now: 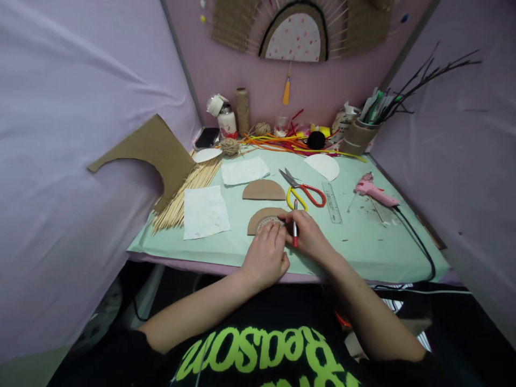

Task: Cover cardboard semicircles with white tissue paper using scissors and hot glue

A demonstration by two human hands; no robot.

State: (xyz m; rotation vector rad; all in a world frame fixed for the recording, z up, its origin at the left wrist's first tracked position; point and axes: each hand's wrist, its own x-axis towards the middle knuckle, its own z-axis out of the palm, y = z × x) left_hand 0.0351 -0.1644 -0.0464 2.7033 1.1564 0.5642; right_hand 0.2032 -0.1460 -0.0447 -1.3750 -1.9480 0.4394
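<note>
My left hand (267, 252) lies over a clear protractor (266, 220), its fingertips pressing the protractor onto a half-round piece of brown cardboard (253, 222). Its fingers are held together. Right beside it, my right hand (305, 232) is closed on a pen (295, 231) with a red end, held upright between thumb and fingers at the cardboard's right side. A second cardboard half-circle (263, 190) lies just behind the first. Scissors (301, 192) with one yellow and one red handle rest behind my right hand, blades spread.
A clear ruler (331, 203) and a pink glue gun (377, 191) with a black cord lie at the right. White sheets (205, 213), wooden sticks (177, 207) and a large cut cardboard (157, 153) are at the left. Pipe cleaners (278, 144), twine and jars line the back.
</note>
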